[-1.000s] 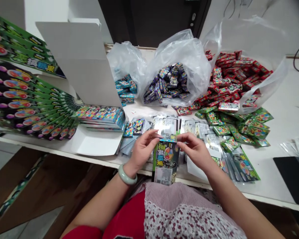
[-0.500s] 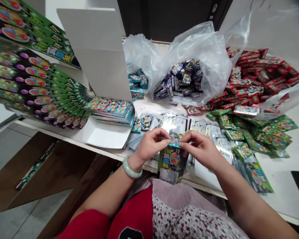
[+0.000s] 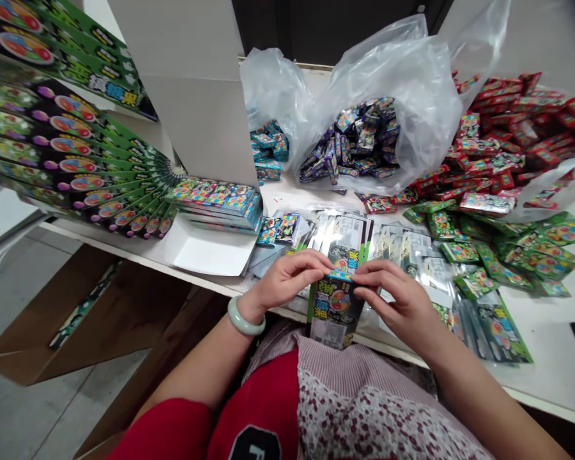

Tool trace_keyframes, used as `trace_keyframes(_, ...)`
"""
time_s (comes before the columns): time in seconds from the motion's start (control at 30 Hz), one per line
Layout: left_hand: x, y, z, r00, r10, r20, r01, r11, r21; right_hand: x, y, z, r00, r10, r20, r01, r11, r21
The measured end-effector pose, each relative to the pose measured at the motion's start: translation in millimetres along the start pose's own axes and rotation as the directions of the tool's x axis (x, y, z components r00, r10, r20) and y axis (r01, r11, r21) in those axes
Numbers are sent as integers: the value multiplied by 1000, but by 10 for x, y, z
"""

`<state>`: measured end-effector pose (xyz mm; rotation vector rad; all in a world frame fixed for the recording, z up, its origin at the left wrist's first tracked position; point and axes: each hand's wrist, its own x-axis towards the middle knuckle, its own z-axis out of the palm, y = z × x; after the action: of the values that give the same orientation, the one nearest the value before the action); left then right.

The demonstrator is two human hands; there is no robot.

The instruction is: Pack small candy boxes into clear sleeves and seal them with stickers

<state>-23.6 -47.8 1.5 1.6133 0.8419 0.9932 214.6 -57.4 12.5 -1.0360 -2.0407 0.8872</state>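
Observation:
Both hands meet over the table's front edge. My left hand (image 3: 287,278), with a pale green jade bangle (image 3: 246,317) on its wrist, and my right hand (image 3: 397,297) pinch the ends of a small blue-topped packet (image 3: 340,275). Its lower part is hidden by my fingers. Directly beneath it lies a green-and-black printed card packet (image 3: 335,311), touching my right fingers. Transparent sleeves (image 3: 397,249) are spread just beyond my hands.
Heaps of red (image 3: 512,134) and green (image 3: 512,249) packets cover the right. Plastic bags hold purple (image 3: 349,140) and teal (image 3: 268,150) packets. Blue boxes (image 3: 215,204) and green display cards (image 3: 71,153) stand left, beside a white carton (image 3: 191,89). A cardboard box (image 3: 91,313) lies below the table edge.
The view has tilted and shifted, moving the table contents rightward and upward. My hands have come closer together, with the small packet now lower and nearer the printed card.

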Motion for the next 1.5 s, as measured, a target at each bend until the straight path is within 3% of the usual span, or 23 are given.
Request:
trace_keyframes(0.1, -33, -100, 87, 1000, 12, -16, -12, 1000, 8, -66, 66, 83, 997, -24, -79, 22, 999, -34)
trace_keyframes(0.27, -56, -200, 208, 986, 16, -165, -8, 999, 47, -83, 139, 208, 981, -10, -194, 5, 1000, -28)
trace_keyframes(0.4, -50, -227, 183, 983, -24, -183, 47, 991, 123, -66, 96, 286, 970, 9, -243, -1, 1000, 30)
trace_keyframes(0.5, 10, -264, 173, 986, 4, -168, 21, 990, 142, -51, 93, 270, 970, 25, -243, -7, 997, 75)
trace_keyframes(0.63, 115, -277, 183, 982, 27, -186, -7, 995, 103, -140, 321, -99, 971, 178, -161, -153, 976, 155)
trace_keyframes(0.67, 132, -272, 184, 979, 17, -203, 4, 995, 103, -195, 426, -245, 953, 245, -177, -224, 966, 131)
trace_keyframes(0.73, 157, -264, 187, 975, 2, -222, 23, 994, 110, -319, 666, -530, 871, 389, -300, -412, 911, -14)
trace_keyframes(0.83, 183, -261, 209, 971, 20, -239, 9, 993, 118, -463, 982, -789, 803, 523, -286, -586, 779, -222)
trace_keyframes(0.93, 199, -259, 246, 968, 27, -250, 5, 992, 129, -498, 1124, -798, 789, 580, -202, -614, 753, -236)
trace_keyframes(1.13, 194, -259, 266, 968, 7, -253, 26, 991, 129, -502, 1146, -741, 785, 609, -108, -618, 766, -177)
trace_keyframes(1.33, 219, -272, 298, 975, 46, -217, -19, 992, 126, -492, 1027, -941, 723, 690, -16, -685, 720, 110)
trace_keyframes(1.4, 225, -266, 324, 973, 53, -225, -24, 991, 132, -368, 844, -944, 762, 647, -9, -640, 756, 134)
trace_keyframes(1.5, 226, -250, 356, 971, 41, -237, -9, 991, 136, -56, 461, -821, 881, 455, 129, -472, 865, 172)
